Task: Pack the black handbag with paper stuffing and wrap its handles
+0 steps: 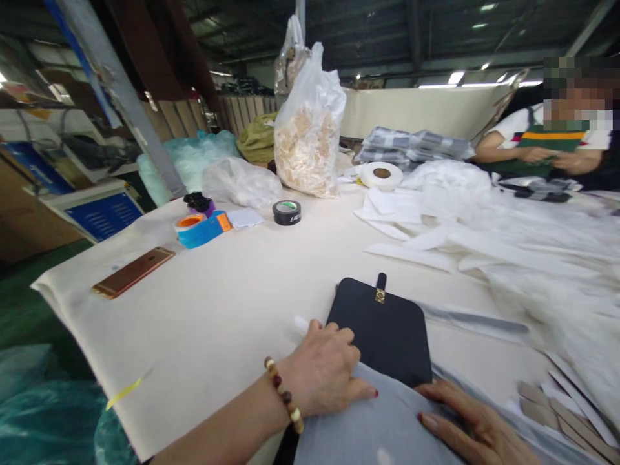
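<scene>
A black handbag [387,332] with rounded corners and a strap tab with a gold-coloured clasp lies at the middle front of the table. Its near part goes into a thin, bluish-grey cover bag [382,420]. My left hand [322,371], with a beaded bracelet at the wrist, is closed on the cover's left edge. The fingers curl over beside the handbag and the thumb presses on the cover. My right hand [467,420] pinches the cover's edge at the handbag's lower right corner. Some of the fingertips are hidden.
On the white table [223,323] lie a phone [134,271], blue tape [201,232], black tape [287,212] and a white roll [381,175]. A tall plastic sack [310,129] stands behind. White sheeting [547,239] covers the right. Another person [547,145] sits across.
</scene>
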Available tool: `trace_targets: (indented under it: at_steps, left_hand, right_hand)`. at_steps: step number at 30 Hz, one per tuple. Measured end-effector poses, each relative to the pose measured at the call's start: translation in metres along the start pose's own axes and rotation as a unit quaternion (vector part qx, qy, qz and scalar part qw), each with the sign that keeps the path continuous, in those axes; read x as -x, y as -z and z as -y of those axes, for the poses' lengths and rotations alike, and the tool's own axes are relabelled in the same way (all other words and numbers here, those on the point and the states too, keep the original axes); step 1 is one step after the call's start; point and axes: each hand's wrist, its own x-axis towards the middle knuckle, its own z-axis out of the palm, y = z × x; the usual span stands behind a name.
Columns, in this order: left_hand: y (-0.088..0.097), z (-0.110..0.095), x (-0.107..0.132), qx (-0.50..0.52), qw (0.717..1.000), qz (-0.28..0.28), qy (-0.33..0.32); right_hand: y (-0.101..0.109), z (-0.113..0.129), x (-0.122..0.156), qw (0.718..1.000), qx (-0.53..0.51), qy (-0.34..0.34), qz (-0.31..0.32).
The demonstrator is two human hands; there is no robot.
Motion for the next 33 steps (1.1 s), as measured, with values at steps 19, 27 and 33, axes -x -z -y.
trace_targets:
  at_steps: [19,27,33]
  left_hand:
    - [0.02,0.006,0.006,-0.039,0.993,0.111,-0.006]
    - [0.028,0.007,-0.006,-0.103,0.976,0.177,-0.071]
    - [0.021,-0.013,-0.006,-0.102,0.981,0.158,-0.047]
  right_hand:
    - [0.011,0.015,0.013,0.999,-0.015,-0.007,0.047]
    - [0.024,0.026,0.022,0.994,-0.03,-0.045,0.093]
    - [0.022,0.03,0.028,0.991,0.007,-0.088,0.098]
